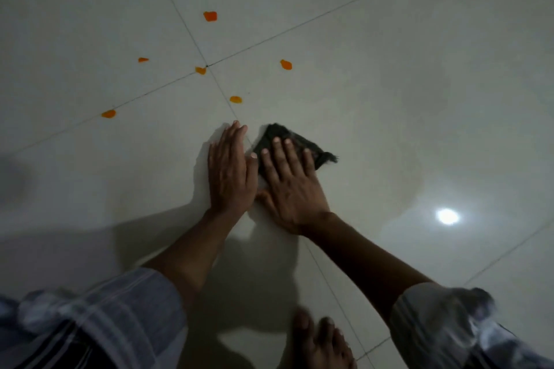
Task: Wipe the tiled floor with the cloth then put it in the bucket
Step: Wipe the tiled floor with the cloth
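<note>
Right hand (292, 186) flat on dark cloth (280, 141), fingers spread. Left hand (229, 171) flat on tiled floor (389, 99) just beside. Orange bits (210, 16) scattered beyond.

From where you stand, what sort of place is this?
Probably a room in a home: glossy pale floor tiles with grout lines, a bare foot, and a lamp's reflection.

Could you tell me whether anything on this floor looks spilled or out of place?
Yes: six orange scraps lie scattered over the tiled floor around the grout crossing, beyond the dark cloth under the right hand.
</note>
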